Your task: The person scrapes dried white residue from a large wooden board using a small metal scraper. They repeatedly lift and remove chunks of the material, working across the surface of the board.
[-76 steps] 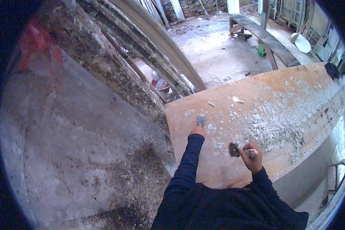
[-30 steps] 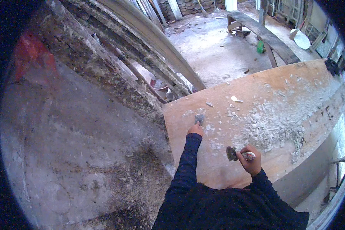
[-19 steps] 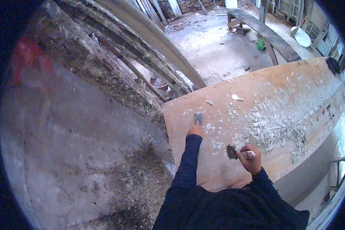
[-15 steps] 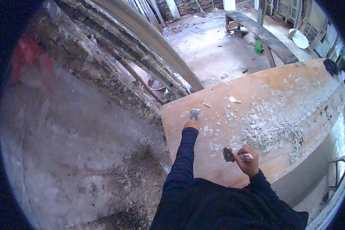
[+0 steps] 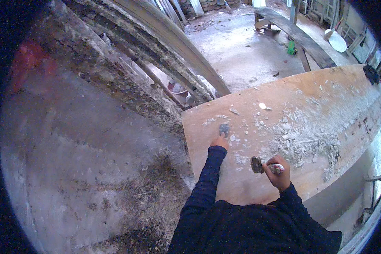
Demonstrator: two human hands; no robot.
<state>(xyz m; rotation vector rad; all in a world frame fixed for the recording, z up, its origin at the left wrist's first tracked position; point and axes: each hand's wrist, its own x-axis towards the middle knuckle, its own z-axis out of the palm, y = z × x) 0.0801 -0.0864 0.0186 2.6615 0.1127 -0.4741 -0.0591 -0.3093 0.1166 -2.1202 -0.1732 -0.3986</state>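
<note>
My left hand [image 5: 220,142] reaches forward, its fingers closed on a small grey flat scraper [image 5: 224,129] that lies against a wooden board [image 5: 211,178]. Nearer to me and to the right, my right hand [image 5: 279,173] grips a short tool with a dark broad end [image 5: 257,164]. Its handle [image 5: 276,168] is smeared with white and shows some red. Whether that end is a blade or bristles I cannot make out. White crumbs and flakes [image 5: 302,142] cover much of the board to the right of both hands.
A white spoon-like piece [image 5: 264,106] lies on the board beyond my hands. Stained timbers [image 5: 156,59] slant along the left, above a dirty grey surface [image 5: 84,169]. A dark clump [image 5: 371,74] sits at the board's far right corner. Behind stands a long bench [image 5: 298,36].
The scraper in my left hand has shifted slightly to the right over the board, leaving the white streaks behind it. My right hand keeps its tool. The whole view has moved a little.
</note>
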